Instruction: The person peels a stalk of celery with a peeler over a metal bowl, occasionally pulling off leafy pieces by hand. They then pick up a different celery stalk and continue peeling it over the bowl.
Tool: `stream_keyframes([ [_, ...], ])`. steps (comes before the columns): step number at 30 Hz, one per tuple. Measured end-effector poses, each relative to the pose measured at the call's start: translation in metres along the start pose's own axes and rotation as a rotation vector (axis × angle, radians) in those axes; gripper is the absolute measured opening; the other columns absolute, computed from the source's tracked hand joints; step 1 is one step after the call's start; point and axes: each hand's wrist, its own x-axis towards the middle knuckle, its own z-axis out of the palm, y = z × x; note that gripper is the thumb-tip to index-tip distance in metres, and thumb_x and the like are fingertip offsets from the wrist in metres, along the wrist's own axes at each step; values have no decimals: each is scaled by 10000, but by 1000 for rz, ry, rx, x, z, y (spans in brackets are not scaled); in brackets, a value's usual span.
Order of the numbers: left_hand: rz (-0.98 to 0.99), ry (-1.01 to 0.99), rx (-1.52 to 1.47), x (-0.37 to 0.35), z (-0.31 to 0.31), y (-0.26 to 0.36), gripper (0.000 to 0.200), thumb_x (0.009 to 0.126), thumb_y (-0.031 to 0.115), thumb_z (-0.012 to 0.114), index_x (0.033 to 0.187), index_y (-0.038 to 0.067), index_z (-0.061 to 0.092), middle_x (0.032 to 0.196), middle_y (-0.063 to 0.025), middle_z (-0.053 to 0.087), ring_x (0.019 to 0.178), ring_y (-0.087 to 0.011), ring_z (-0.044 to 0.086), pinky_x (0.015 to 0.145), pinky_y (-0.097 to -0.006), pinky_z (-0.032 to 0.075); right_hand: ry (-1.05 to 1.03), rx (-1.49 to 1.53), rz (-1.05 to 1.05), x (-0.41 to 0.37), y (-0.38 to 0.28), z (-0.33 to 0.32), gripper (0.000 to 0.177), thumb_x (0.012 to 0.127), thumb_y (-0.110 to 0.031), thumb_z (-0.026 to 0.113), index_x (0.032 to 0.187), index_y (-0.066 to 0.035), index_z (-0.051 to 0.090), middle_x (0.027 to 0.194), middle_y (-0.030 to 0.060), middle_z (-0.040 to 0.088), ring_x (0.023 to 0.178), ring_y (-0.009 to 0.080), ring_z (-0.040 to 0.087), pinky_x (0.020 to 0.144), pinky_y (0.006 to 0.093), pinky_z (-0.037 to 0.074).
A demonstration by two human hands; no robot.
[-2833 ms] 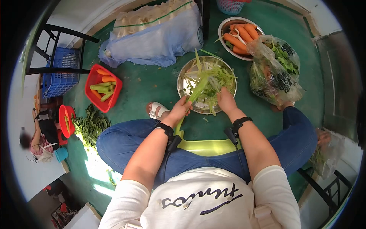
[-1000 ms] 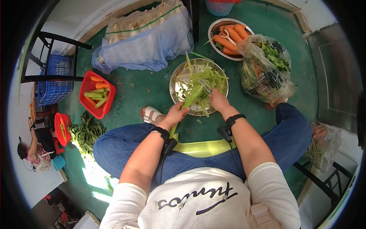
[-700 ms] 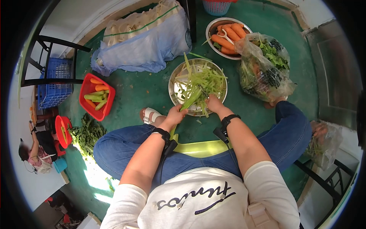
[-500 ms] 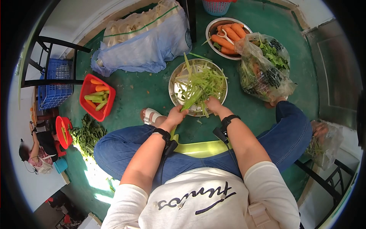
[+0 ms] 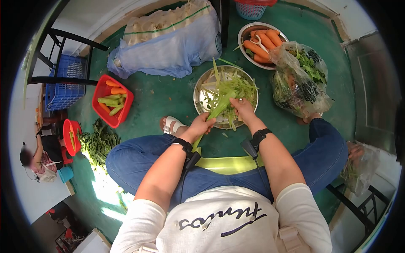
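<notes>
My left hand (image 5: 201, 125) is wrapped round a long light-green stalk (image 5: 218, 109), which slants up over the near rim of a steel bowl (image 5: 196, 98). Its lower end sticks out below my fist. Close to the stalk's upper part, my right hand (image 5: 244, 110) has its fingers closed; a small pale spot shows at them, but what they hold is too small to make out. Thin green strips (image 5: 240, 86) lie heaped in the bowl, some hanging over its edge. Between my legs stretches a shiny yellow-green thing (image 5: 230, 164).
Carrots (image 5: 263, 42) and a white peeler fill another bowl behind right, beside a bag of greens (image 5: 297, 80). At left stand a red basket (image 5: 96, 99) with carrots and green stems, and leaves (image 5: 101, 141). A big wrapped sack (image 5: 164, 46) lies behind. Another person (image 5: 46, 158) sits far left.
My right hand has moved up from the bowl's near rim, along the stalk. My left hand still grips the stalk. The whole view has shifted slightly.
</notes>
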Motion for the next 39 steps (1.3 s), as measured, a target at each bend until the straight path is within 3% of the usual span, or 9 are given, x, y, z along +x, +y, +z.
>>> stream_keyframes([
  [7,230,124,166,12,-6,-10,260,812,166,553,1012,5,514,657,-6,501,531,-75,464,486,-223,395,109,118,-69,9,10,-4,278,740,-286,649,773,-33,538,661,39,553,512,126,471,497,287,395],
  [10,269,174,141,12,-7,-8,256,805,158,559,999,-3,513,651,-17,517,544,-77,470,493,-231,393,298,-387,-346,7,13,-14,263,729,-231,663,769,-28,499,566,49,497,499,182,481,469,316,386],
  [12,238,153,-9,9,-5,-3,201,837,143,516,992,15,514,712,0,512,627,-77,490,554,-213,404,379,-756,-462,-4,5,-15,289,736,-247,645,750,-3,490,576,127,508,539,323,497,504,388,390],
  [19,267,168,-6,19,4,-13,230,856,178,480,1036,34,472,734,-9,511,581,-71,460,503,-205,386,113,-957,-753,-25,-13,16,165,781,-148,524,797,1,456,739,208,516,680,393,500,596,439,404],
  [21,243,190,47,13,8,-7,221,848,211,498,964,23,485,653,-3,491,534,-71,439,460,-215,361,-87,-1040,-723,-30,-8,24,141,752,-90,512,819,9,438,800,219,505,753,376,503,646,445,405],
  [22,218,152,48,11,7,-3,326,804,237,557,969,-41,509,728,-95,551,579,-152,490,539,-286,409,-87,-1039,-740,-30,-7,27,141,752,-90,512,819,9,438,800,219,505,753,376,503,646,445,405],
  [27,266,219,201,10,3,-5,319,785,231,577,925,-51,528,811,-170,576,725,-218,533,666,-314,419,-22,-1069,-532,-31,-14,30,150,746,-85,513,832,4,428,790,206,510,762,366,516,665,433,417],
  [29,382,216,167,14,6,-6,196,815,210,560,825,18,520,541,19,428,459,-63,381,410,-223,298,-17,-1066,-622,-27,-15,23,148,759,-89,502,834,6,415,772,213,512,729,380,517,642,451,416],
  [39,232,124,159,8,6,-13,173,823,183,550,752,37,491,554,22,426,445,-61,375,388,-221,283,57,-1054,-427,-14,-8,-7,165,790,-124,485,848,15,417,760,243,535,733,399,528,643,467,417],
])
